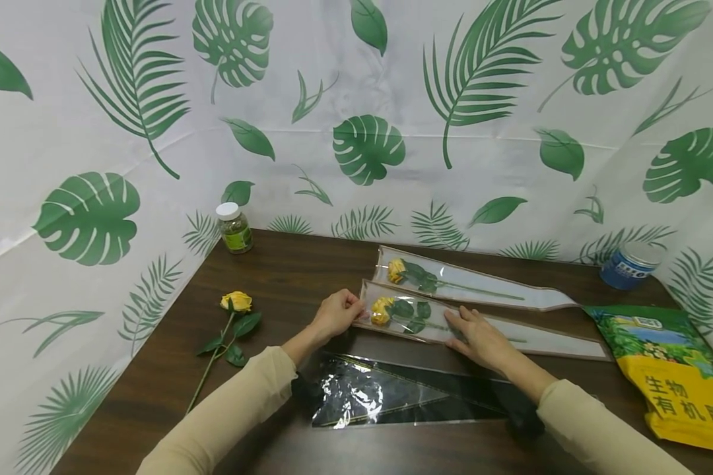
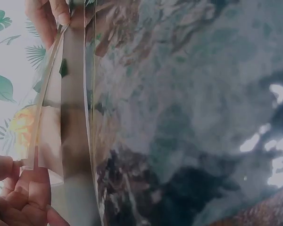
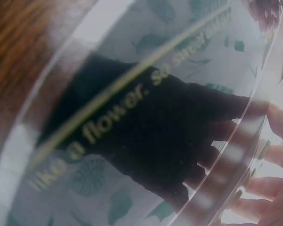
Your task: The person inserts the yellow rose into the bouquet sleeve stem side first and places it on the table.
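We worked at a dark wooden table (image 1: pixel 285 270) pushed into a corner, with a white cloth printed with green leaves (image 1: pixel 356 132) hanging behind it and down its left side. The cloth met the table edge at 12 o'clock and at 9 o'clock, so those two sides were closed in; the near edge at 6 o'clock lay toward us.

At the middle of the table lay the near sleeved rose (image 1: pixel 416 318), a yellow bloom in a clear tapered sleeve, its wide mouth toward 9 o'clock and its narrow tail running toward 3 o'clock. Our left hand (image 1: pixel 335 315) pinched the mouth of that sleeve between thumb and fingers. Our right hand (image 1: pixel 481 336) lay flat on the sleeve over the stem, fingers straight, pressing and not gripping. Just beyond it, toward 12 o'clock, a second sleeved rose (image 1: pixel 445 280) lay alongside. Toward 6 o'clock, just under our forearms, sat a stack of empty clear sleeves (image 1: pixel 380 396). A bare yellow rose (image 1: pixel 232 323) lay well apart at 9 o'clock, with bare wood around it.

A small jar with a white lid (image 1: pixel 234 227) stood at 11 o'clock, a blue tub (image 1: pixel 626 265) at 2 o'clock. At 3 o'clock lay a green and yellow bag (image 1: pixel 671 369) printed with 生物有机肥. In the right wrist view the sleeve printing (image 3: pixel 132 108) read "like a flower. so sweet"; the rest was too blurred.
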Demonstrator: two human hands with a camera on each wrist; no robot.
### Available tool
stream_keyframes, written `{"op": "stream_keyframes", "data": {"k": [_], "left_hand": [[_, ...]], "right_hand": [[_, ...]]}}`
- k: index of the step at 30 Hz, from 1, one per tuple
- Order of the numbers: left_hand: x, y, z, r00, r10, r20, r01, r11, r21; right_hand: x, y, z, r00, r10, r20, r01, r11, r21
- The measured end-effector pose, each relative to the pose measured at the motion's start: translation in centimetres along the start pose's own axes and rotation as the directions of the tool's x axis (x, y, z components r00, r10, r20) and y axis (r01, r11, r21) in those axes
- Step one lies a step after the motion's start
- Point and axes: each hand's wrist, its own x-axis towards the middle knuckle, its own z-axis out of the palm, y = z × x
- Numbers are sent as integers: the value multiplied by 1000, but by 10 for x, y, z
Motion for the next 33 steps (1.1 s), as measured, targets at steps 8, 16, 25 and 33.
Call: {"op": "stream_keyframes", "data": {"k": [8, 16, 25, 33], "left_hand": [[2, 0, -1, 993, -6, 116, 24, 988, -151], [10, -3, -5, 951, 26, 308, 16, 991, -132], [18, -1, -1, 928, 46, 369, -16, 996, -84], [15, 2, 1, 935, 36, 352, 6, 993, -117]], "right_hand": [[-1, 2, 1, 1000, -12, -15, 12, 1000, -1], [-1, 2, 0, 999, -29, -23, 30, 1000, 6], [1, 1, 1, 1000, -15, 13, 15, 1000, 6], [2, 1, -1, 998, 40, 55, -41, 999, 30]]}}
